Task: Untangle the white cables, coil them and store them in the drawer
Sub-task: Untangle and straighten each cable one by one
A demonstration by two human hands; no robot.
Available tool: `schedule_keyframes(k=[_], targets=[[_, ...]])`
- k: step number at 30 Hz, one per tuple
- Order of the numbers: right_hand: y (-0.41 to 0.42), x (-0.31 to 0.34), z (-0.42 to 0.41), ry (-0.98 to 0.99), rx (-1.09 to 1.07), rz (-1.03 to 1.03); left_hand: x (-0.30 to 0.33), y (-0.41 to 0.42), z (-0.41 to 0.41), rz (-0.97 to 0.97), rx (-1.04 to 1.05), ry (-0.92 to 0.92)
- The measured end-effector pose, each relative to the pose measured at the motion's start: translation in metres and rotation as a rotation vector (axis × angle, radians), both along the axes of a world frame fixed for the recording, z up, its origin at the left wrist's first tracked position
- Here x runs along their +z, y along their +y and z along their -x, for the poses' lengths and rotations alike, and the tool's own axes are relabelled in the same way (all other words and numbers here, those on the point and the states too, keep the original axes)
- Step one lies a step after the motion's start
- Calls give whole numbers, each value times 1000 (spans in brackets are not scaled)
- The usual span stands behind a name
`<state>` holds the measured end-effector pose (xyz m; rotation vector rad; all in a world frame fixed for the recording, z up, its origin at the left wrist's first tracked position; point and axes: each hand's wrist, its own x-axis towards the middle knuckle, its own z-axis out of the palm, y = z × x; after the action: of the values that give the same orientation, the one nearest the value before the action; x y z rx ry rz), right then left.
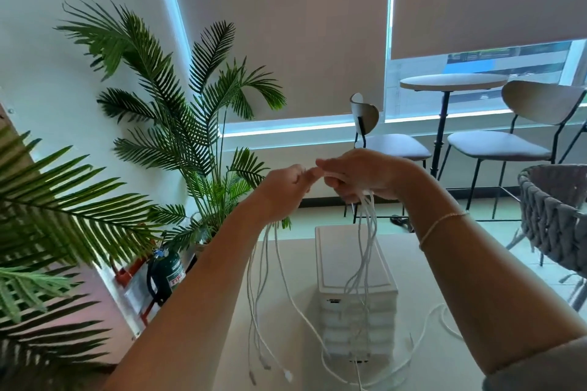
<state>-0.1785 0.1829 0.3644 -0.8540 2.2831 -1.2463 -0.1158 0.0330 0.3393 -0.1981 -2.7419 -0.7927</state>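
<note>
Drawer unit (352, 267): white, stacked drawers, sits on the table (444, 279) in front of the person. All drawers look pushed in, contents not visible from this angle. Top lid is plain.

White cables (365, 251): held up in the air above the table, between both hands. Left hand (279, 190) fingers curled, gripping a bunch of strands; those hang down past the left forearm w/ connector ends dangling near the bottom edge of the view. Right hand (362, 174) also curled around cables, a second bunch drops from it in front of the drawer unit. Hands raised, nearly touching at the fingertips, a short bit of cable bridging them.

More cable lies loose on the table at the base of the unit and loops off to the right.

Hard to make out: strand count – they overlap, probably several per hand, can't say exactly. Connector types blurred. Label on the unit's front too small to read. Lower cable ends partly cut off by the frame.

Bkgd: palm plants (178, 111) left, fire extinguisher (166, 273) at the floor, round table + chairs (508, 136) by the window, woven chair (556, 219) at the right edge. Right wrist has a thin bracelet (444, 225).
</note>
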Motion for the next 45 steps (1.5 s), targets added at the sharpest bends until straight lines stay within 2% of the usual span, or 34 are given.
schedule_keyframes(k=[2,3,4,7,8,11,16,21,27,33,37,39,41,42,45], targets=[[0,7,0,-33,54,-60,2,4,2,85,-5,60],[-1,10,0,-50,50,-54,3,4,4,58,-29,82],[-2,13,-2,-66,36,-23,3,3,5,-37,-62,86],[-10,14,-6,-69,-31,181,-1,-1,6,-502,-172,72],[-14,13,-8,-56,-58,253,-5,-1,7,-552,-164,128],[-26,9,-11,-36,-126,421,-27,2,9,-548,-84,311],[-38,10,-12,-104,-205,692,-72,-4,10,-370,-46,394],[-43,20,-15,-125,-208,852,-128,-14,3,-277,24,186],[-44,37,-16,-133,-152,963,-182,-21,-9,-185,182,32],[-50,38,-17,-123,-143,954,-213,-39,-16,-121,262,-108],[-49,52,-20,-110,-94,947,-230,-45,-34,-102,259,-329],[-49,52,-21,-69,-80,866,-221,-47,-34,-52,181,-484],[-51,45,-22,-43,-82,763,-189,-52,-26,-133,50,-621],[-53,40,-22,-27,-89,702,-165,-58,-20,-234,11,-605],[-61,27,-24,50,-131,536,-71,-65,-9,-480,-36,-236]])
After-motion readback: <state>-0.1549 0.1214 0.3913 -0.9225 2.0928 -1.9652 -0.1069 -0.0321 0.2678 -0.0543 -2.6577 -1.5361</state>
